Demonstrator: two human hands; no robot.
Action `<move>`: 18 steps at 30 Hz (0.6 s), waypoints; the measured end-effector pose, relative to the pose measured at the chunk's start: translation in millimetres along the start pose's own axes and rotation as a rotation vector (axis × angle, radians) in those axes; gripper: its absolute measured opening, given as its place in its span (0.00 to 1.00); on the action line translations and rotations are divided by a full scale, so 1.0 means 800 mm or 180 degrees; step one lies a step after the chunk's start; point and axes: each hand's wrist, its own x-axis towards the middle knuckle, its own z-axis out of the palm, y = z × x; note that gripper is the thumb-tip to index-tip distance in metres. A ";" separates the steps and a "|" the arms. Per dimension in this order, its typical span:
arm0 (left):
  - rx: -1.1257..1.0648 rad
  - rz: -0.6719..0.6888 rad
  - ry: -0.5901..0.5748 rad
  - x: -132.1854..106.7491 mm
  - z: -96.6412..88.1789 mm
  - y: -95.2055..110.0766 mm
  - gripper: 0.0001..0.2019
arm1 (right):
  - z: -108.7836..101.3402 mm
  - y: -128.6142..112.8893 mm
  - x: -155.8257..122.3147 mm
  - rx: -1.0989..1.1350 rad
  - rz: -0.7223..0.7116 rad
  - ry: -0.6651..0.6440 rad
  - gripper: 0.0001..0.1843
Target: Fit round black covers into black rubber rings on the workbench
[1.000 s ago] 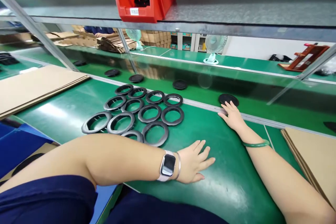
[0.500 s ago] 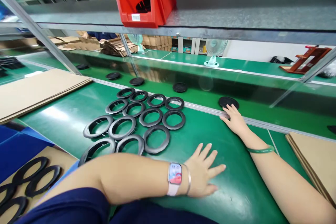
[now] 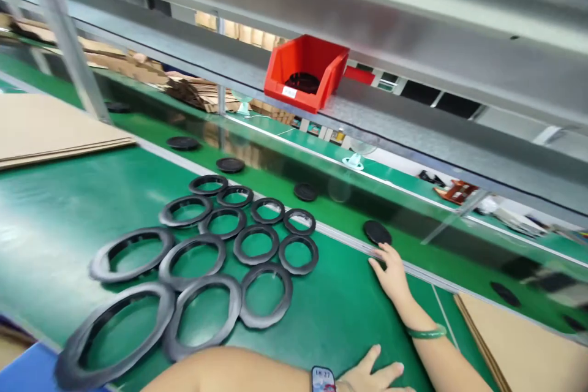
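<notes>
My right hand, with a green bangle on the wrist, reaches over the metal rail. Its fingers are stretched out beside the near edge of a round black disc on the green strip behind the rail; whether they touch it I cannot tell. Low in the view, my left hand lies flat over the green table, fingers spread and holding nothing. A watch is on that wrist, and the frame's bottom edge cuts off part of the hand. Several black rings lie in rows left of my hands.
More black discs sit spaced along the green strip. Cardboard sheets lie at the right, and another cardboard stack at the left. Above hangs a metal shelf bearing a red bin with black parts inside.
The view has tilted, so the red bin and the table sit lower in it. My left hand is now partly out of frame. My right hand stays near the same disc, its fingers still extended.
</notes>
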 end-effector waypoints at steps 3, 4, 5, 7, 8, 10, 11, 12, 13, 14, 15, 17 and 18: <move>-0.0905 -0.0090 -0.0163 0.007 0.007 -0.011 0.24 | -0.004 -0.035 -0.021 0.0265 0.0187 0.0005 0.24; -0.0995 -0.0095 -0.0225 0.010 0.006 -0.012 0.23 | -0.006 -0.045 -0.029 0.0370 0.0285 0.0025 0.24; -0.1007 -0.0104 -0.0284 0.011 0.002 -0.013 0.22 | -0.008 -0.053 -0.039 0.0490 0.0405 0.0061 0.23; -0.0949 -0.0139 -0.0381 0.014 -0.008 -0.012 0.20 | -0.016 -0.067 -0.061 0.0784 0.0719 0.0186 0.26; -0.0921 -0.0154 -0.0427 0.014 -0.015 -0.011 0.20 | -0.021 -0.074 -0.074 0.0960 0.0910 0.0269 0.28; -0.0872 -0.0150 -0.0488 0.015 -0.027 -0.011 0.21 | -0.036 -0.088 -0.104 0.1353 0.1296 0.0496 0.31; -0.0846 -0.0105 -0.0518 0.015 -0.032 -0.011 0.21 | -0.045 -0.098 -0.122 0.1560 0.1460 0.0621 0.32; -0.0818 -0.0040 -0.0557 0.015 -0.037 -0.011 0.22 | -0.056 -0.109 -0.143 0.1756 0.1586 0.0737 0.31; -0.0788 0.0027 -0.0597 0.015 -0.041 -0.012 0.23 | -0.068 -0.121 -0.165 0.1921 0.1671 0.0832 0.30; -0.0770 0.0081 -0.0639 0.015 -0.046 -0.013 0.25 | -0.080 -0.135 -0.190 0.2112 0.1747 0.0901 0.29; -0.0775 0.0114 -0.0687 0.014 -0.050 -0.013 0.28 | -0.092 -0.149 -0.217 0.2361 0.1847 0.0926 0.27; -0.0871 0.0089 -0.0820 0.013 -0.060 -0.012 0.36 | -0.113 -0.177 -0.276 0.2872 0.2138 0.0823 0.24; -0.0944 0.0032 -0.0887 0.011 -0.065 -0.011 0.39 | -0.121 -0.191 -0.305 0.2999 0.2323 0.0709 0.24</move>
